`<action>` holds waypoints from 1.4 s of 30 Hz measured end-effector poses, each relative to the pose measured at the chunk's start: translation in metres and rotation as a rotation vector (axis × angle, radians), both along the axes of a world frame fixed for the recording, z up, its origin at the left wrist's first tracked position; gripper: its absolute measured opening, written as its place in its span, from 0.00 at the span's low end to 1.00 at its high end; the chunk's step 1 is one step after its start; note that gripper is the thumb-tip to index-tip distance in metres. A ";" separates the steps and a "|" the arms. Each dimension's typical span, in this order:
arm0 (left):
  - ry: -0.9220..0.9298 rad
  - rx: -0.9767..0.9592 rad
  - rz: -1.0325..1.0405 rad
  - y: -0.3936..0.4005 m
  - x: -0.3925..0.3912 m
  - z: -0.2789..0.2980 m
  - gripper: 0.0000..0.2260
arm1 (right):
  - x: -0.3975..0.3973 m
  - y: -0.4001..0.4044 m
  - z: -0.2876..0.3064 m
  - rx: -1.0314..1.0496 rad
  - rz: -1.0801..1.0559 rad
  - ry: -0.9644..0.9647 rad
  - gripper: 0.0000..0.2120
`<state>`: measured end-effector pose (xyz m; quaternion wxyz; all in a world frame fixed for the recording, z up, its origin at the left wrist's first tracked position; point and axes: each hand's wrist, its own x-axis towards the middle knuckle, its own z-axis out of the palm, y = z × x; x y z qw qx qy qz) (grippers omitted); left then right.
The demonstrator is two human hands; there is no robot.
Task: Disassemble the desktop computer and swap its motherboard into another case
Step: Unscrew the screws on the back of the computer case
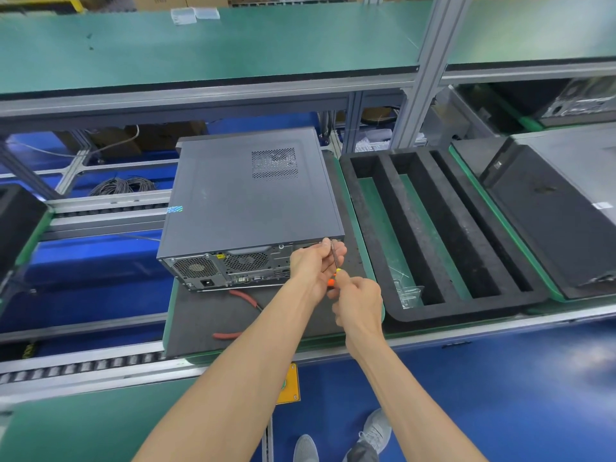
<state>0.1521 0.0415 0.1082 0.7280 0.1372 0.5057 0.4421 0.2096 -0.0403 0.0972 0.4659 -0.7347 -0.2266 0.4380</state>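
A dark grey desktop computer case [246, 201] lies on its side on a black foam pallet [200, 315], rear panel with fans and ports facing me. A screwdriver [334, 260] with an orange and yellow handle points up at the case's rear top right corner. My left hand [313, 261] curls around the metal shaft near the tip. My right hand [358, 303] grips the handle just below. The screw itself is hidden behind my fingers.
Red-handled pliers [245, 300] lie on the pallet in front of the case. To the right sits a black foam tray [430, 235] with long slots and clear plastic bags [408, 293]. Another dark case [546, 215] lies at far right. Roller conveyor rails run along the near edge.
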 end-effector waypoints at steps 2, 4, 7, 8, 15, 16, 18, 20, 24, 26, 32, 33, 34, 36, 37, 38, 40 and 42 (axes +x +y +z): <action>0.021 -0.006 0.004 0.000 0.001 0.000 0.06 | 0.000 -0.001 0.000 0.008 0.011 0.028 0.14; 0.029 -0.007 0.004 0.000 0.002 0.000 0.05 | 0.000 0.000 0.002 -0.001 0.019 0.086 0.14; 0.014 -0.002 0.006 0.000 0.003 0.000 0.05 | 0.002 0.002 0.006 -0.027 0.014 0.124 0.14; 0.008 -0.002 0.009 -0.001 0.003 0.000 0.05 | 0.002 0.001 0.007 -0.026 0.019 0.110 0.16; -0.036 -0.028 0.052 -0.002 0.004 0.000 0.03 | 0.004 -0.006 0.012 0.009 0.037 -0.003 0.15; -0.034 -0.033 0.066 -0.002 0.005 0.000 0.03 | 0.004 -0.008 0.012 0.013 0.033 -0.014 0.15; -0.043 -0.041 0.090 -0.002 0.007 0.002 0.03 | 0.004 -0.009 0.011 0.018 0.014 -0.030 0.15; -0.067 -0.052 0.108 -0.002 0.008 0.003 0.05 | 0.004 -0.009 0.011 0.029 0.000 -0.038 0.15; -0.113 -0.071 0.136 -0.005 0.013 0.006 0.06 | 0.004 -0.007 0.011 0.040 0.017 -0.059 0.17; -0.141 -0.075 0.140 -0.006 0.014 0.007 0.07 | 0.005 -0.006 0.010 0.042 0.030 -0.065 0.18; -0.145 -0.074 0.066 -0.007 0.007 0.006 0.07 | 0.003 0.000 0.010 0.009 0.072 -0.138 0.18; -0.147 -0.070 0.052 -0.007 0.006 0.006 0.07 | 0.002 0.000 0.008 0.011 0.076 -0.145 0.17; -0.151 -0.067 0.047 -0.007 0.005 0.006 0.08 | 0.001 0.000 0.007 0.015 0.081 -0.161 0.16; -0.145 -0.062 0.044 -0.007 0.004 0.006 0.08 | -0.001 -0.001 0.005 0.029 0.081 -0.211 0.10; -0.132 -0.060 0.038 -0.007 0.003 0.007 0.08 | -0.002 -0.001 0.005 0.041 0.069 -0.217 0.06; -0.117 -0.060 0.028 -0.007 0.002 0.007 0.08 | -0.004 -0.001 0.005 0.051 0.052 -0.197 0.06; -0.097 -0.063 0.003 -0.006 0.000 0.008 0.09 | -0.006 0.001 0.004 0.060 0.014 -0.108 0.08; -0.069 -0.065 -0.027 -0.006 -0.001 0.010 0.10 | -0.006 0.002 0.005 0.038 -0.023 -0.056 0.15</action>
